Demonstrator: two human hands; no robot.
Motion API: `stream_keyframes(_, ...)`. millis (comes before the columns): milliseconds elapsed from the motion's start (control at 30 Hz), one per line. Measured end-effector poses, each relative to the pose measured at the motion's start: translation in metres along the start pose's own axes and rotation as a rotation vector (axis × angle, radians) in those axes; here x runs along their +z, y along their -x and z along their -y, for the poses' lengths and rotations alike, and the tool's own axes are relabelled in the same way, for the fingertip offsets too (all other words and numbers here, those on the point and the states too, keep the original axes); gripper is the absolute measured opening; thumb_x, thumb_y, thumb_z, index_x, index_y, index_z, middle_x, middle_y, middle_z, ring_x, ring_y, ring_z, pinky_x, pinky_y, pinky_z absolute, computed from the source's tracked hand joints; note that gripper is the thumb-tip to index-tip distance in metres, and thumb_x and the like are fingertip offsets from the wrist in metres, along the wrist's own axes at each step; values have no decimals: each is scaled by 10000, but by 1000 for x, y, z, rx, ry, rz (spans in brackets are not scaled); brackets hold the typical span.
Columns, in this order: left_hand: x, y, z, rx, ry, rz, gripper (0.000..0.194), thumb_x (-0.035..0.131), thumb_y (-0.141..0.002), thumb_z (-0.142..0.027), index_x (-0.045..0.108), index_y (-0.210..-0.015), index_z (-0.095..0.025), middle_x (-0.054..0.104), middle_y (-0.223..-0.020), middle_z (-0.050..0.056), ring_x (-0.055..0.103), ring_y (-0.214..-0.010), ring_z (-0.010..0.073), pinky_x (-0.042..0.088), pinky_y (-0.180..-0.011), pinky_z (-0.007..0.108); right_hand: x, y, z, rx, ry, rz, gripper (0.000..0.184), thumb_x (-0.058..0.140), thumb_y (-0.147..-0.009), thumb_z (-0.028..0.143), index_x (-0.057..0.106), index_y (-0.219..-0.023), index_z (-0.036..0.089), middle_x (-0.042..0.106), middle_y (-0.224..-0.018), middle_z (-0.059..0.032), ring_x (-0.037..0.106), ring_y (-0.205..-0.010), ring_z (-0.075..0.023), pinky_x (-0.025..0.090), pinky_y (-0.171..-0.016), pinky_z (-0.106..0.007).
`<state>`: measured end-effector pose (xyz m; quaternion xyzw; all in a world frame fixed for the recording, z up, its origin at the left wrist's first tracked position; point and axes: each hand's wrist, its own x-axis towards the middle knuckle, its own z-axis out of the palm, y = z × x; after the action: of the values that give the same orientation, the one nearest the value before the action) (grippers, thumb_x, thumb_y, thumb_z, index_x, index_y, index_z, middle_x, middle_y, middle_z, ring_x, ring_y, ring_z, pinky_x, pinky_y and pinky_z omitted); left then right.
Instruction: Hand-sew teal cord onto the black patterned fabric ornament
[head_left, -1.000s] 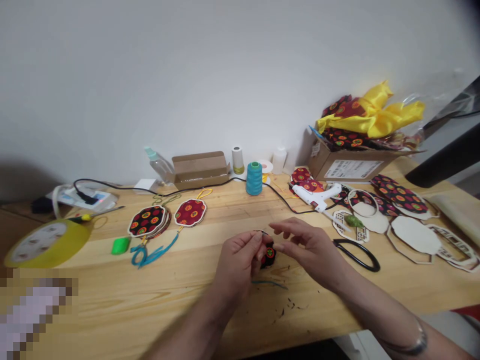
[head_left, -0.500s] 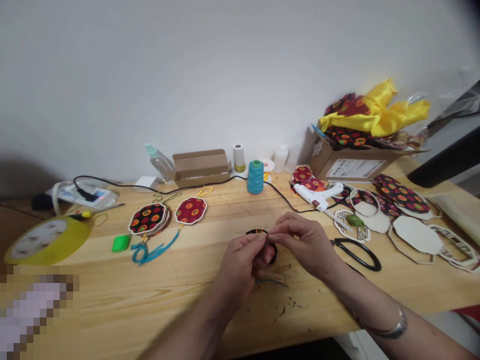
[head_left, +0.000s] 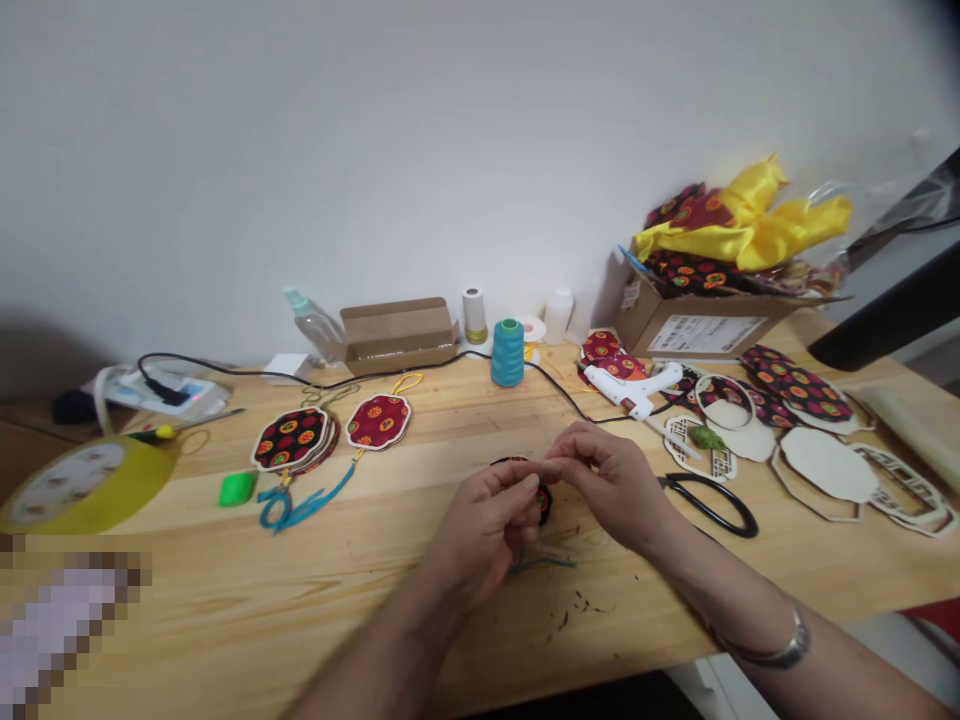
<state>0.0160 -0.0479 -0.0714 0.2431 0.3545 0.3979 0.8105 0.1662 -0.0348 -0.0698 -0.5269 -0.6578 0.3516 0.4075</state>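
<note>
My left hand (head_left: 484, 525) and my right hand (head_left: 611, 485) meet over the wooden table (head_left: 375, 600), fingertips pinched together on a small round piece of black patterned fabric (head_left: 541, 500) with red and orange dots. Most of that piece is hidden behind my fingers. A thin blue-grey cord (head_left: 544, 562) lies on the table just under my left hand. Black-handled scissors (head_left: 712, 505) lie right of my right hand.
A white glue gun (head_left: 634, 388), a teal thread spool (head_left: 508, 353), two fabric ornaments (head_left: 334, 430) with a blue tassel, a green block (head_left: 238, 489), a yellow tape roll (head_left: 82, 485), cardboard boxes (head_left: 694, 320) with yellow cloth, wooden cut-outs (head_left: 825, 465) at right.
My right hand closed in from open fingers to a pinch against my left fingertips on the fabric piece. Both hands shifted slightly up and away from me.
</note>
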Motion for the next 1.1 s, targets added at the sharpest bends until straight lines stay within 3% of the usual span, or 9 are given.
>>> stream_keyframes(400,2,0,2,46,-170,-58,182,671,-683,-264,667,-679,-83,607,-640,56,327,-450,30,190,-425,194,-2,-1,3,-37,51,23,155,589,-759,168,596,-605,168,577,-654,2,525,-654,-123,399,-617,-254)
stream_keyframes(600,-1,-3,-2,173,-48,-208,158,701,-644,-231,661,-654,-78,625,-637,61,334,-439,15,230,-417,166,-26,-4,-7,-110,332,-188,112,527,-813,223,632,-803,187,617,-807,-36,533,-783,-168,406,-714,-312)
stream_keyframes(733,-3,-5,-5,250,42,-290,135,720,-614,-196,655,-663,-89,633,-651,64,398,-482,33,274,-426,150,-28,1,-13,-109,533,-22,121,544,-801,175,626,-712,178,603,-753,-33,505,-779,-174,397,-725,-315)
stream_keyframes(867,-4,-5,-4,277,76,-286,126,718,-615,-186,645,-650,-89,620,-634,50,386,-472,28,275,-417,145,-11,6,-8,-144,611,178,139,530,-823,178,646,-746,180,597,-764,-39,483,-811,-175,390,-742,-303)
stream_keyframes(1100,-5,-7,-3,279,72,-288,166,732,-609,-215,648,-645,-77,603,-620,48,388,-475,30,282,-418,150,12,-4,0,-313,866,329,125,524,-813,141,618,-736,171,589,-782,-58,441,-791,-196,338,-673,-323)
